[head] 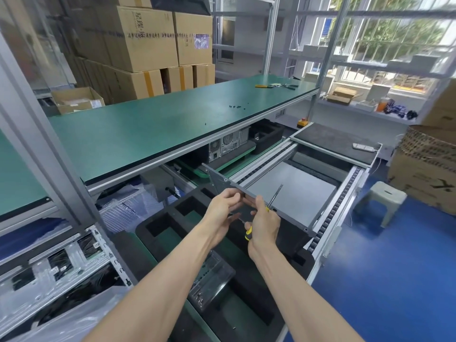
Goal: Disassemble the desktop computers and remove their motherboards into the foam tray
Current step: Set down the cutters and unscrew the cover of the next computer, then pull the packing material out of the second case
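I grip the flat grey metal side panel (259, 201) with both hands, left hand (223, 206) curled on its edge, right hand (262, 222) also clutching the yellow-black screwdriver (267, 211), above the black foam tray (172, 218), probably to set it aside.

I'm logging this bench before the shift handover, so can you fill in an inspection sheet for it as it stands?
Surface: green bench mat, loose black screws scattered on it.
Job's things: grey case panel held over black foam tray; computer case under the bench; no motherboard visible in the tray.
Clutter: pliers at the far end; phone on the dark pad.
Grippers: left hand grips the panel edge; right hand holds the panel and a yellow-black screwdriver.
Cables: white cable by the phone.
Surroundings: cardboard boxes, plastic stool, barred window.
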Tool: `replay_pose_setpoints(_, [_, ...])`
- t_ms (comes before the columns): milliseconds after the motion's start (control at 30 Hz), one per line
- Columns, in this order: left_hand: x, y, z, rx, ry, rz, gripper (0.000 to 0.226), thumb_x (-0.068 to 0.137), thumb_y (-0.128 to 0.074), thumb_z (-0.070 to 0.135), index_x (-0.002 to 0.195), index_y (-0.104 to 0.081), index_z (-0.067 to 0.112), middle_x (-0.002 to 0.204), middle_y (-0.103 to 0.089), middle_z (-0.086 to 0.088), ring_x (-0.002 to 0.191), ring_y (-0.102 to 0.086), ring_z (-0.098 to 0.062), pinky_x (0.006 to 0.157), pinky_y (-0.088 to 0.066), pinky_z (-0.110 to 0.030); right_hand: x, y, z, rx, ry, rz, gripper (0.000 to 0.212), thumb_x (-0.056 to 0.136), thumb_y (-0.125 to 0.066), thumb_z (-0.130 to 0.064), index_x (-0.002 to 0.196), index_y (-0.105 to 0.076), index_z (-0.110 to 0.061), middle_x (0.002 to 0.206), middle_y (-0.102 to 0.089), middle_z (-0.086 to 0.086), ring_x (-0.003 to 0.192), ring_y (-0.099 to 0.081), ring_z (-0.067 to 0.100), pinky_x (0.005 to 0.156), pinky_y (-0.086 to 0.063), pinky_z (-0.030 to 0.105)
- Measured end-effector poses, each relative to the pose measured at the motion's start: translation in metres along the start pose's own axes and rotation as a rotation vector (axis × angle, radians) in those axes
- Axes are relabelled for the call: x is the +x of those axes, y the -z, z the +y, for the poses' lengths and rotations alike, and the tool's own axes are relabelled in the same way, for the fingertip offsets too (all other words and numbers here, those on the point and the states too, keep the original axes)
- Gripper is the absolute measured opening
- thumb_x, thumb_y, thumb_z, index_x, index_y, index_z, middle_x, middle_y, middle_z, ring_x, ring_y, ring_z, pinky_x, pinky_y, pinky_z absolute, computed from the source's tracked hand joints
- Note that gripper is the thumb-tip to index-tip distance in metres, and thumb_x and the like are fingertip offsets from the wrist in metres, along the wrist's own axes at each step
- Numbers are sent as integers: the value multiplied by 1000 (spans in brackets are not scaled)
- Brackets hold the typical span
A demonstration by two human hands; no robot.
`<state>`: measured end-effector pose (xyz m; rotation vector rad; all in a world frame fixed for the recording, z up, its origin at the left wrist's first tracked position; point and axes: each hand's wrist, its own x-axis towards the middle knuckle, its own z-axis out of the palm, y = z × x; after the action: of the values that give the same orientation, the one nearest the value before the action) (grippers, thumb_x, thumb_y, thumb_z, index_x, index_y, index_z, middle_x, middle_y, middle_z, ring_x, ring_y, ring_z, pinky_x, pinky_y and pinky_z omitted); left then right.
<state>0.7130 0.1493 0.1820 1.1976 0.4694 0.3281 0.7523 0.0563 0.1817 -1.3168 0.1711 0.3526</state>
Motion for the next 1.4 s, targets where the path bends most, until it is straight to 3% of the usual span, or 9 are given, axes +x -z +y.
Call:
replay_pose_setpoints(200, [7,-8,-10,67,-38,45,23,103,-52,39,90,-54,19,98,-75,-8,88,-70,-17,77,-47,-35,-5,1,12,-30,13,2,43,95,-60,-47,66,-58,-15,39,-42,-13,37,-36,4,42,-31,27])
replay_pose_setpoints(500, [24,-27,0,72,-12,135,18,100,-55,29,90,-56,14,81,-71,-12,81,-63,-25,81,-49,-42,2,5,-1,-73,22,20,44,96,-56,-49,68,-57,-16,39,-33,-11,36,-33,8,40,-25,25])
replay_pose_setpoints(600, [29,-33,0,138,-5,150,15,97,-57,23,85,-56,12,88,-66,-17,76,-56,-23,77,-46,-40,4,11,1,-38,21,49,45,95,-60,-47,62,-55,-16,38,-33,-13,34,-31,6,41,-25,26])
replay_pose_setpoints(733, [29,-32,-14,174,26,150,17,94,-58,22,80,-57,14,84,-62,-15,68,-46,-18,78,-41,-39,10,23,13,15,-41,53,38,92,-66,-47,74,-62,-14,56,-41,-6,35,-36,4,43,-28,26])
replay_pose_setpoints(867, [35,-24,-30,182,14,188,24,96,-61,25,75,-61,14,72,-62,-5,70,-50,-18,80,-44,-39,23,24,17,-46,-87,-7,39,97,-60,-46,97,-75,-10,79,-52,1,42,-46,5,47,-37,27])
replay_pose_setpoints(967, [39,-19,-32,195,6,144,24,100,-58,29,89,-71,12,81,-68,-2,85,-63,-19,87,-51,-36,28,24,20,-44,-140,-100,40,101,-53,-43,93,-77,-13,92,-75,2,63,-51,11,53,-44,28])
replay_pose_setpoints(1067, [38,-13,-32,224,40,116,21,101,-55,32,106,-73,21,101,-70,5,92,-64,-7,87,-53,-34,25,19,23,-36,-210,-162,43,100,-56,-39,88,-76,-3,80,-76,12,59,-56,13,47,-42,27])
replay_pose_setpoints(1233, [28,1,-22,137,60,161,20,102,-52,26,104,-72,22,110,-69,-3,100,-68,-16,61,-52,-23,19,6,26,-85,-197,-231,35,99,-57,-29,89,-75,0,73,-73,13,53,-54,13,46,-40,27])
replay_pose_setpoints(1400, [5,23,-13,128,50,184,22,102,-52,19,106,-73,11,114,-68,-11,69,-68,-7,56,-52,-20,8,-10,34,-186,-162,-367,20,92,-57,-16,93,-69,0,67,-67,10,51,-51,14,45,-33,27])
